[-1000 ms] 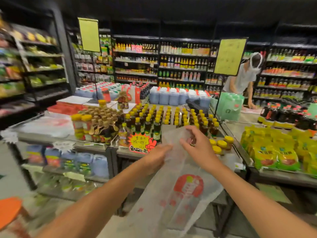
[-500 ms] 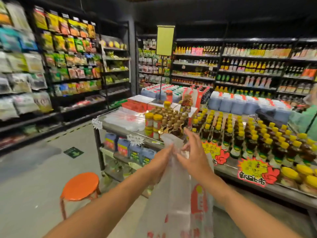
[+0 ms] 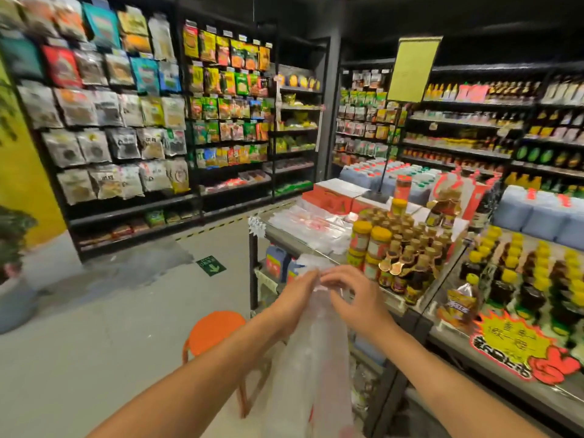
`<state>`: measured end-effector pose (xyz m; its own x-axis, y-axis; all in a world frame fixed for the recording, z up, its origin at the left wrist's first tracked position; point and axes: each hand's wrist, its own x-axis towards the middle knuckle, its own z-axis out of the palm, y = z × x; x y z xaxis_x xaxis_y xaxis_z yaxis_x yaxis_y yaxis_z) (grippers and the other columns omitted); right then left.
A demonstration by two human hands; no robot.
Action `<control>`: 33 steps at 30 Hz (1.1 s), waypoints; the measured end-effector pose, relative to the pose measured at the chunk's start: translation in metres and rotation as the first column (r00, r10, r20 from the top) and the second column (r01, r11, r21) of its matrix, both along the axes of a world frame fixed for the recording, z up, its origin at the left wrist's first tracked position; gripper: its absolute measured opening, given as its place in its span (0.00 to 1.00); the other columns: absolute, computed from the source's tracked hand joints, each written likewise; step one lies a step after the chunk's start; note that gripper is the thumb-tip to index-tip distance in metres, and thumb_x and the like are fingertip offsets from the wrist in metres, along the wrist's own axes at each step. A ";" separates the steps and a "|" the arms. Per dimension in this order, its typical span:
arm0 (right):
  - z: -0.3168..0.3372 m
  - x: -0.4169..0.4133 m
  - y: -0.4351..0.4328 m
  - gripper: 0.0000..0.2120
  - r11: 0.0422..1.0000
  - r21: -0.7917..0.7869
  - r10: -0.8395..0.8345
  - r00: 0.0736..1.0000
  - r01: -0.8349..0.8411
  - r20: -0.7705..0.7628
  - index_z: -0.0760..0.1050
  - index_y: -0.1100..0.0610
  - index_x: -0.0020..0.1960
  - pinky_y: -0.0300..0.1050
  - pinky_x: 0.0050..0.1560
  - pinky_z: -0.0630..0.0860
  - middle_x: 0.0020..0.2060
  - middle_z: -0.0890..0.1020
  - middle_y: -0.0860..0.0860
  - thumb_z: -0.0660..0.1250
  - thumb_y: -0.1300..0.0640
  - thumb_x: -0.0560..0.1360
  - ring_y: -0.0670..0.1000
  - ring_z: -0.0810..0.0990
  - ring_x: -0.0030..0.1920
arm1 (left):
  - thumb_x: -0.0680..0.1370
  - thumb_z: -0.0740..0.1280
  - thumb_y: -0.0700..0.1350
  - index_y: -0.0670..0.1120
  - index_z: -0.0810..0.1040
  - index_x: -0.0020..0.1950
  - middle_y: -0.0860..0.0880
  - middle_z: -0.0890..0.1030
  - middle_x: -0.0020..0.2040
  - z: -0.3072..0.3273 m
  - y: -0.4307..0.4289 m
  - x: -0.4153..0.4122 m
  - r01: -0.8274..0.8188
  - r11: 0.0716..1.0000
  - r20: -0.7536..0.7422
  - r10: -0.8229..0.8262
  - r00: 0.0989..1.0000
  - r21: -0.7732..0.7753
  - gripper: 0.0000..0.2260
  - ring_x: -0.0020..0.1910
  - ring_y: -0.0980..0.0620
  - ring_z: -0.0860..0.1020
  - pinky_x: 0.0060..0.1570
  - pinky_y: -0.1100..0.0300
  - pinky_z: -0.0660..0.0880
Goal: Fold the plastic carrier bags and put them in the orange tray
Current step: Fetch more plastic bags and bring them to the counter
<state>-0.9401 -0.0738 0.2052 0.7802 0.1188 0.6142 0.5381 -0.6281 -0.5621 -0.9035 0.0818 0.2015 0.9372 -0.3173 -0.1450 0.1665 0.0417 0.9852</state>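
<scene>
1. The bag (image 3: 313,358) hangs at lower centre, its top pinched by the fingers of the left hand (image 3: 294,298) and right hand (image 3: 357,298).
2. Folding looks barely begun.
3. More bags (image 3: 309,222) lie unfolded on the surface beyond; I can't make out the tray.

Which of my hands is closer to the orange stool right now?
Left. The left hand pinches the plastic bag above and right of the orange stool; the right hand grips it farther right, beyond the left hand.

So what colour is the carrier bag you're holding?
Translucent white with faint red print; the carrier bag shows best in the head view.
</scene>
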 end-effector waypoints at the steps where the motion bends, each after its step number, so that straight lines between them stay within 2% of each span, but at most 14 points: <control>1: 0.001 0.016 0.001 0.19 0.999 0.052 0.014 0.999 -0.012 -0.030 0.81 0.48 0.54 0.34 0.56 0.77 0.54 0.80 0.42 0.70 0.69 0.72 0.43 0.80 0.57 | 0.84 0.59 0.51 0.46 0.85 0.55 0.42 0.86 0.56 0.003 0.004 0.012 -0.050 0.999 -0.006 0.050 0.999 0.010 0.16 0.59 0.42 0.82 0.64 0.43 0.77; 3: 0.002 0.050 0.001 0.19 0.994 0.109 0.037 0.991 -0.024 -0.125 0.74 0.44 0.55 0.35 0.54 0.76 0.55 0.78 0.43 0.71 0.66 0.74 0.44 0.79 0.58 | 0.83 0.60 0.54 0.46 0.84 0.57 0.42 0.85 0.57 0.005 0.009 0.040 -0.112 0.993 -0.003 0.112 0.994 0.043 0.17 0.59 0.43 0.82 0.65 0.44 0.76; 5: 0.005 0.088 -0.001 0.17 0.992 0.124 0.047 0.971 -0.018 -0.233 0.71 0.46 0.54 0.31 0.49 0.74 0.54 0.78 0.45 0.71 0.65 0.74 0.44 0.78 0.57 | 0.83 0.60 0.55 0.44 0.83 0.59 0.40 0.84 0.57 0.009 0.013 0.068 -0.138 0.988 0.002 0.139 0.990 0.067 0.18 0.56 0.44 0.82 0.61 0.49 0.77; 7: 0.010 0.125 -0.006 0.15 0.996 0.079 0.058 0.943 -0.034 -0.327 0.70 0.51 0.54 0.28 0.45 0.72 0.53 0.77 0.43 0.71 0.64 0.74 0.44 0.77 0.55 | 0.83 0.61 0.53 0.45 0.82 0.54 0.40 0.84 0.52 0.014 0.015 0.094 -0.180 0.983 -0.051 0.182 0.982 0.049 0.15 0.47 0.46 0.82 0.51 0.54 0.77; 9: 0.016 0.161 -0.009 0.17 0.995 -0.011 0.084 0.915 -0.096 -0.395 0.68 0.51 0.56 0.29 0.45 0.71 0.53 0.75 0.40 0.73 0.59 0.73 0.41 0.76 0.54 | 0.83 0.62 0.53 0.48 0.81 0.50 0.41 0.82 0.52 0.017 0.016 0.123 -0.216 0.974 -0.058 0.220 0.974 0.068 0.12 0.47 0.48 0.80 0.52 0.54 0.76; 13: 0.028 0.229 -0.010 0.25 0.975 -0.089 0.148 0.893 -0.204 -0.425 0.68 0.43 0.59 0.42 0.61 0.73 0.58 0.75 0.37 0.77 0.51 0.69 0.41 0.74 0.63 | 0.83 0.63 0.53 0.47 0.82 0.57 0.42 0.84 0.55 0.029 0.024 0.174 -0.275 0.958 -0.004 0.277 0.961 0.081 0.13 0.52 0.45 0.82 0.60 0.50 0.77; 15: 0.031 0.259 -0.003 0.26 0.973 -0.071 0.172 0.889 -0.221 -0.424 0.68 0.44 0.59 0.46 0.62 0.74 0.59 0.76 0.41 0.78 0.49 0.67 0.44 0.74 0.64 | 0.83 0.61 0.53 0.47 0.82 0.57 0.43 0.85 0.54 0.032 0.032 0.196 -0.287 0.952 0.029 0.286 0.958 0.103 0.14 0.54 0.45 0.82 0.64 0.48 0.76; 18: 0.038 0.296 0.013 0.27 0.983 -0.067 0.127 0.896 -0.172 -0.426 0.68 0.46 0.59 0.48 0.59 0.75 0.59 0.76 0.44 0.79 0.47 0.67 0.46 0.75 0.61 | 0.84 0.59 0.53 0.48 0.81 0.54 0.43 0.85 0.50 0.044 0.043 0.220 -0.280 0.953 0.081 0.272 0.959 0.116 0.13 0.49 0.47 0.82 0.54 0.51 0.78; 20: 0.043 0.321 0.025 0.31 0.973 -0.138 0.108 0.892 -0.185 -0.438 0.68 0.44 0.62 0.51 0.60 0.76 0.61 0.74 0.44 0.79 0.42 0.64 0.48 0.74 0.61 | 0.85 0.58 0.52 0.51 0.80 0.53 0.46 0.84 0.47 0.050 0.053 0.240 -0.260 0.958 0.126 0.245 0.961 0.122 0.12 0.47 0.49 0.81 0.49 0.55 0.77; 23: 0.049 0.359 0.043 0.37 0.931 -0.250 0.139 0.893 -0.264 -0.428 0.71 0.42 0.67 0.54 0.62 0.76 0.62 0.75 0.43 0.77 0.35 0.61 0.48 0.75 0.63 | 0.84 0.60 0.51 0.49 0.81 0.54 0.46 0.84 0.48 0.056 0.072 0.275 -0.256 0.963 0.155 0.241 0.958 0.085 0.11 0.49 0.48 0.81 0.49 0.55 0.75; 26: 0.058 0.392 0.061 0.26 0.895 -0.230 0.220 0.826 -0.382 -0.519 0.76 0.48 0.66 0.47 0.62 0.77 0.58 0.81 0.44 0.78 0.44 0.71 0.46 0.79 0.58 | 0.82 0.62 0.53 0.47 0.80 0.60 0.42 0.84 0.53 0.059 0.096 0.319 -0.254 0.964 0.156 0.240 0.958 0.076 0.13 0.52 0.44 0.81 0.54 0.51 0.76; 28: 0.063 0.413 0.072 0.19 0.876 -0.225 0.257 0.809 -0.426 -0.528 0.80 0.50 0.62 0.44 0.58 0.78 0.53 0.84 0.44 0.76 0.46 0.74 0.42 0.81 0.54 | 0.80 0.64 0.57 0.48 0.80 0.64 0.43 0.85 0.55 0.055 0.114 0.354 -0.216 0.974 0.164 0.202 0.965 0.067 0.18 0.56 0.42 0.82 0.60 0.47 0.76; 31: 0.066 0.448 0.091 0.06 0.871 -0.227 0.257 0.799 -0.435 -0.543 0.81 0.45 0.52 0.31 0.44 0.74 0.45 0.83 0.39 0.75 0.49 0.76 0.32 0.80 0.45 | 0.74 0.65 0.67 0.51 0.77 0.71 0.44 0.83 0.62 0.050 0.140 0.404 -0.108 0.991 0.164 0.095 0.982 0.074 0.31 0.62 0.41 0.81 0.70 0.39 0.72; 33: 0.069 0.470 0.102 0.06 0.887 -0.207 0.247 0.802 -0.413 -0.544 0.78 0.44 0.52 0.33 0.46 0.77 0.47 0.84 0.41 0.74 0.50 0.77 0.34 0.81 0.46 | 0.75 0.63 0.70 0.49 0.76 0.72 0.44 0.83 0.63 0.050 0.154 0.433 -0.073 0.993 0.154 0.058 0.986 0.090 0.33 0.62 0.42 0.81 0.70 0.40 0.72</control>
